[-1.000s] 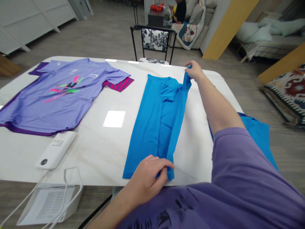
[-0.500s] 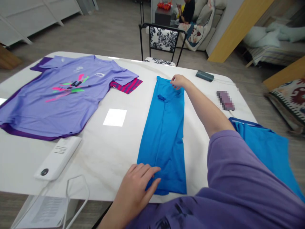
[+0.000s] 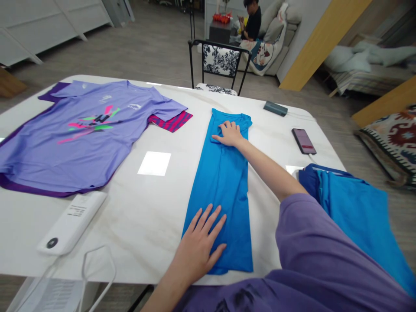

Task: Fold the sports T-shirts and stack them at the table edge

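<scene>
A blue shirt [image 3: 217, 177] lies folded into a long narrow strip on the white table, its collar end pointing away from me. My left hand [image 3: 203, 242] rests flat on the near end of the strip, fingers spread. Up near the collar, my right hand [image 3: 230, 133] lies on the fabric with its fingers apart, touching a folded-over piece. Neither hand grips anything. Another stack of blue garments [image 3: 354, 208] lies at the right, beside my right sleeve.
A lavender T-shirt [image 3: 107, 143] is spread over other shirts at the left. A white power bank [image 3: 73, 221] with a cable lies near the front edge. A phone [image 3: 303, 141] and a dark power bank [image 3: 275, 108] are at the right. Beyond stands a chair [image 3: 221, 60]; a person sits farther back.
My right hand has come down from the collar edge and flattened onto the cloth, which now lies folded there. My left hand has slid slightly forward and spread its fingers.
</scene>
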`<state>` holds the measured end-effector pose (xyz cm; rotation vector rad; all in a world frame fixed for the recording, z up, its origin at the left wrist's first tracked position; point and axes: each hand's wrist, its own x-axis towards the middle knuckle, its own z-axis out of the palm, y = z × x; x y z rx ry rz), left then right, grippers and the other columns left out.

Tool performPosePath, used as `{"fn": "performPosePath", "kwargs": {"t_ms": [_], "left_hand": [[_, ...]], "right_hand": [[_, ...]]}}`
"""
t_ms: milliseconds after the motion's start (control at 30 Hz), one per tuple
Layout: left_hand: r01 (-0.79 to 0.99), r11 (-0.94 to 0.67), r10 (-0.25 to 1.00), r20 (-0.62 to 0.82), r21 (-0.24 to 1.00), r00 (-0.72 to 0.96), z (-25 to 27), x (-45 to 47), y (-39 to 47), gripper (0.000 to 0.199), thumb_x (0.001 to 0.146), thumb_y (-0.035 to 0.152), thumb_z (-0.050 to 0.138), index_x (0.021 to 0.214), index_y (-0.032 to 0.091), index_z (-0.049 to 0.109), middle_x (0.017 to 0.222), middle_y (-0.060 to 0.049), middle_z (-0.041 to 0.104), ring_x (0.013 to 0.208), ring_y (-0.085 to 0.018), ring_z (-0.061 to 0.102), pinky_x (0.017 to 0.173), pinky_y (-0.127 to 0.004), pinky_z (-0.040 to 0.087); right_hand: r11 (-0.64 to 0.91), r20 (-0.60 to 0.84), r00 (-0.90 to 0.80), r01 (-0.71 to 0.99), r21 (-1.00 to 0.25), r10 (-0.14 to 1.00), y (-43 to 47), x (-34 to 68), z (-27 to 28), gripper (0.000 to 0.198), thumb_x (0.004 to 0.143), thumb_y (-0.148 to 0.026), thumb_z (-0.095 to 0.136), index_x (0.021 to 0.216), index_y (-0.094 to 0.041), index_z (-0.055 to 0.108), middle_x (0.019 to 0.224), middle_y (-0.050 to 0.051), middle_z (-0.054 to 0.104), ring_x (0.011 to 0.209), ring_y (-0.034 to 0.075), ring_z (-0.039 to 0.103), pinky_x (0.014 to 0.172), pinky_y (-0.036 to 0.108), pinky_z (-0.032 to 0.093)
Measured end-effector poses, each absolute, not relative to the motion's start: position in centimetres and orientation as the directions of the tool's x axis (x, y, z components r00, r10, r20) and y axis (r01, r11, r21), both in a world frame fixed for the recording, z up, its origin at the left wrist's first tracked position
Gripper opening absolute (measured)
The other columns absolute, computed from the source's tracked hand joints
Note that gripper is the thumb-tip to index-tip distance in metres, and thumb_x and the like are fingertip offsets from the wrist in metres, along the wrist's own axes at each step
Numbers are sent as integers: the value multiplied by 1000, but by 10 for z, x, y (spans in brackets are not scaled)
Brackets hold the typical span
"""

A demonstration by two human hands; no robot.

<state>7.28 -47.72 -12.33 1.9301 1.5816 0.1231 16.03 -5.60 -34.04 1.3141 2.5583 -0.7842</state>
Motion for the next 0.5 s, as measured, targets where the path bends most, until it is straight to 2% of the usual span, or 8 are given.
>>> {"fn": "performPosePath", "kwargs": {"t_ms": [100, 167, 233, 333, 400, 500], "left_hand": [[848, -92, 903, -314, 522, 292, -123, 72, -479, 85, 109, 50, 66, 186, 39, 31, 191, -2, 34, 178, -34, 36, 142, -60, 46], [851, -105, 899, -317, 515, 302, -123, 71, -480, 88, 110, 51, 64, 188, 38, 26, 191, -2, 33, 178, -33, 36, 142, -61, 46], [857, -113, 896, -321, 503, 307, -124, 69, -481, 89, 110, 52, 62, 188, 38, 22, 192, 1, 31, 179, -32, 34, 141, -60, 47], [862, -111, 896, -325, 495, 302, -127, 69, -482, 92, 109, 55, 61, 189, 39, 18, 192, 4, 30, 179, -30, 34, 140, -60, 49], [860, -99, 901, -322, 500, 291, -128, 69, -484, 96, 107, 54, 63, 189, 40, 15, 190, 5, 33, 178, -30, 36, 139, -59, 52], [850, -91, 907, -310, 520, 287, -124, 66, -485, 106, 101, 54, 70, 188, 42, 11, 187, 5, 40, 175, -32, 43, 135, -59, 57]], "right_hand": [[388, -390, -534, 833, -393, 750, -77, 150, -345, 90, 107, -82, 49, 175, -24, 53, 186, 16, 39, 167, 52, 35, 137, 74, 28], [355, -353, -527, 820, -448, 773, -73, 157, -347, 84, 110, -78, 45, 176, -27, 51, 188, 12, 38, 171, 48, 32, 141, 71, 25], [343, -278, -509, 809, -477, 815, -55, 176, -347, 72, 112, -69, 47, 170, -28, 59, 182, 13, 48, 168, 47, 37, 140, 72, 26], [310, -193, -429, 838, -450, 882, -12, 221, -348, 56, 112, -56, 52, 153, -24, 72, 163, 20, 63, 156, 49, 48, 132, 77, 36], [278, -201, -392, 859, -431, 898, 17, 252, -351, 48, 109, -54, 59, 140, -23, 77, 151, 21, 69, 146, 46, 56, 129, 73, 42], [286, -288, -457, 829, -481, 842, 49, 289, -357, 42, 98, -54, 77, 124, -21, 82, 138, 17, 73, 120, 35, 70, 123, 60, 52]]}}
